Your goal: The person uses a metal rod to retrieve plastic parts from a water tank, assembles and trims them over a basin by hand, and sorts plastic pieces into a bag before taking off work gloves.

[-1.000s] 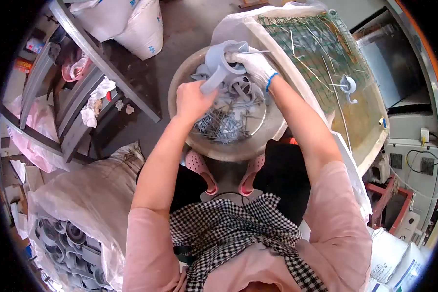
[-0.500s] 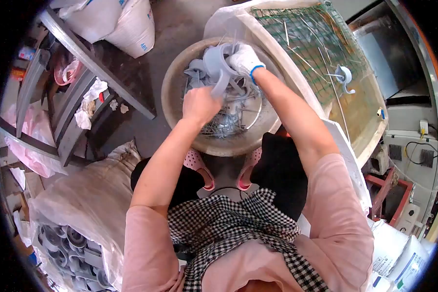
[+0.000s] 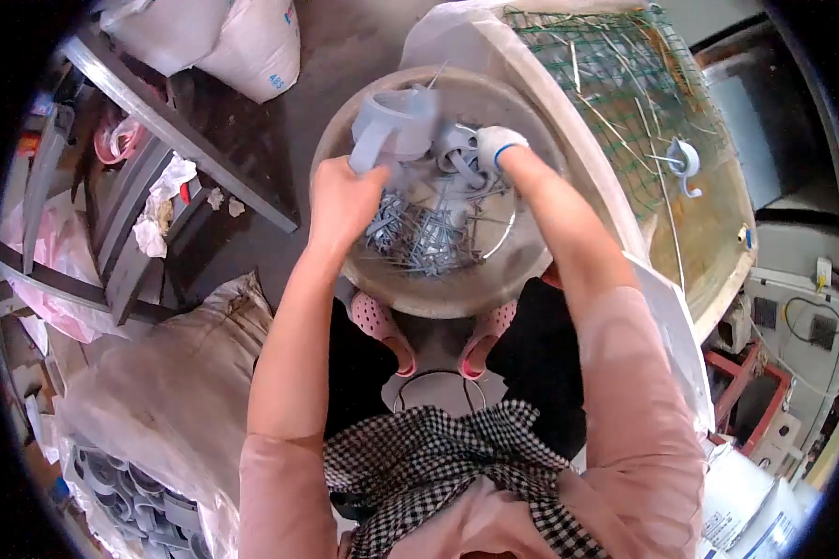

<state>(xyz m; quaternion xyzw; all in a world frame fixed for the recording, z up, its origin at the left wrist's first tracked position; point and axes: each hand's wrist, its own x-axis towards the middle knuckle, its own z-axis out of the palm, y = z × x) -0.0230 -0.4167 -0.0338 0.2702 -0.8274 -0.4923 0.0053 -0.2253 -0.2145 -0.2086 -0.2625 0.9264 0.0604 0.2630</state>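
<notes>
My bare left hand [image 3: 345, 200] is closed around the curved strap of a large grey plastic ring piece [image 3: 396, 121], holding it over the left side of a round basin [image 3: 331, 140]. To its right, my right hand [image 3: 502, 149] wears a white glove with a blue cuff. Its fingers are closed at a smaller grey plastic piece with a loop [image 3: 461, 154], over the basin's right half. Beneath both hands lies a heap of thin grey plastic sticks [image 3: 433, 238], spread over the basin's bottom. The right fingertips are partly hidden.
A pale tub [image 3: 587, 200] with green netting [image 3: 606, 84] stands to the right; a hooked grey piece [image 3: 685, 158] lies on it. An open sack of grey parts [image 3: 135, 498] is at lower left. A dark metal frame [image 3: 191, 140] and white sacks [image 3: 252, 56] stand at upper left.
My left hand has moved left with the large ring piece, away from my right hand. My right hand has shifted right and down, beside the smaller looped piece. More of the sticks show.
</notes>
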